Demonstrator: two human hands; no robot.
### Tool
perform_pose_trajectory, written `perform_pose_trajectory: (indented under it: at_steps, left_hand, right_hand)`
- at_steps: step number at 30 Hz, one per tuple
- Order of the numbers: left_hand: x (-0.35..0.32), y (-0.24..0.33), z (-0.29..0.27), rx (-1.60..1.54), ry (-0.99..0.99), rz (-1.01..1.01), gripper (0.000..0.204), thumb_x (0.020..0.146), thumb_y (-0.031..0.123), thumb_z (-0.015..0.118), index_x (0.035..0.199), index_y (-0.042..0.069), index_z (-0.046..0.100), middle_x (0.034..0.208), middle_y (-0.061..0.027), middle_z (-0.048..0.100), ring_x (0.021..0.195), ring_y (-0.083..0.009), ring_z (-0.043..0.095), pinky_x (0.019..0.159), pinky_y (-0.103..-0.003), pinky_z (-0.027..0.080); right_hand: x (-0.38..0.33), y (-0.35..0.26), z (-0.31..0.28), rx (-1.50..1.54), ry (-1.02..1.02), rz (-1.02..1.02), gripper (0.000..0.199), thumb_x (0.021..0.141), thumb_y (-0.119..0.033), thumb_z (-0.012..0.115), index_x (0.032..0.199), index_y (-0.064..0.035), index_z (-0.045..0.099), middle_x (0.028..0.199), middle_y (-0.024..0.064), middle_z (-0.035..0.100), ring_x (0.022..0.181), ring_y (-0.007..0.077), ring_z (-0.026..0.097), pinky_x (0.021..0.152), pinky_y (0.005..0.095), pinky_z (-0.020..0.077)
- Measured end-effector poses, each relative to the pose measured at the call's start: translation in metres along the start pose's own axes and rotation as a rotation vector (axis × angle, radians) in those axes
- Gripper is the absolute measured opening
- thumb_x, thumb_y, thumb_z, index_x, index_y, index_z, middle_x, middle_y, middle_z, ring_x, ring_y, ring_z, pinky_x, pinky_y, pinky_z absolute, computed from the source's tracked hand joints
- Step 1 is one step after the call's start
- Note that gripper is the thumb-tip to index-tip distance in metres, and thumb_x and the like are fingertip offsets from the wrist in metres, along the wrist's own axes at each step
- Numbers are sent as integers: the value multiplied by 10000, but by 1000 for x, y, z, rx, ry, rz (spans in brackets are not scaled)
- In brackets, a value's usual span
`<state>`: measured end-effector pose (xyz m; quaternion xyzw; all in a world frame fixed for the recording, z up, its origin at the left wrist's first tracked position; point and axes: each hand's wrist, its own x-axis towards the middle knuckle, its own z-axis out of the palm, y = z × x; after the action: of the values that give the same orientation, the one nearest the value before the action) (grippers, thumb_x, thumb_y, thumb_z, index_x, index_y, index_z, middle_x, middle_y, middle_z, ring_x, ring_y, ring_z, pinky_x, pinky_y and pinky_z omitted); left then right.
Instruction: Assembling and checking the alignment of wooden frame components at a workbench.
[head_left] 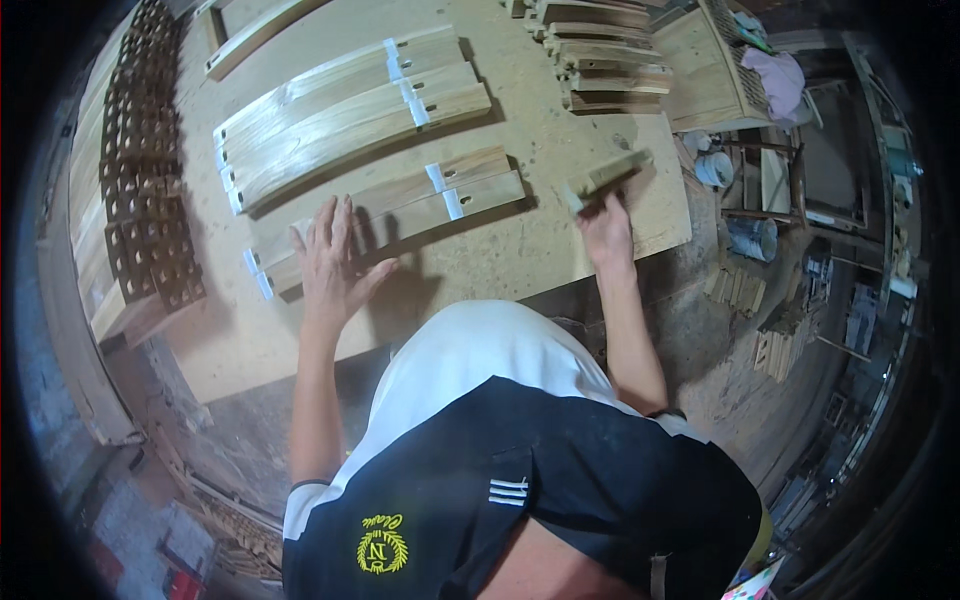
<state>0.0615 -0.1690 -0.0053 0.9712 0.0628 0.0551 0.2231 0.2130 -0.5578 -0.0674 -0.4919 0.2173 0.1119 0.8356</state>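
Gripping a short, narrow block of pale wood (600, 179) in the right hand (606, 232), with the left hand (335, 258) spread and holding nothing.
Curling the right fingers around the block's near side, over the right part of a broad, tan, flat tabletop (470, 268); cannot tell each finger's exact place, being blurred and partly hidden. Fanning the left fingers wide, thumb well out to the side, over the left part of two flat, pale wooden boards (408, 206) laid side by side, slotted and banded in white; cannot tell whether touching. Just beyond, across a narrow gap, a wider group of similar white-banded boards (340, 122). Farther out, dark-slotted wooden pieces (150, 165) lined up along the left, and stacked light-brown wooden lengths (612, 77) at the far right.
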Motion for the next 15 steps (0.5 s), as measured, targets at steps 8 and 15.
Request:
perform_pose_trajectory:
  at_steps: [8,15]
  left_hand:
    - [31,152,47,-763,-131,257,1026,663,353,881,1501,50,374,1486,-204,442,1370,-359,430,1141,-476,347]
    - [62,179,87,-1438,-74,-109,516,880,204,753,1301,28,511,1199,-112,603,1094,-177,578,946,-327,487]
  right_hand:
    - [-92,-11,46,457,-235,579,271,981,-254,557,1194,-99,617,1065,77,675,872,209,679,780,377,592]
    - [-77,-29,23,-120,-485,457,382,1045,-384,448,1105,-46,615,955,109,695,846,222,700,743,353,590]
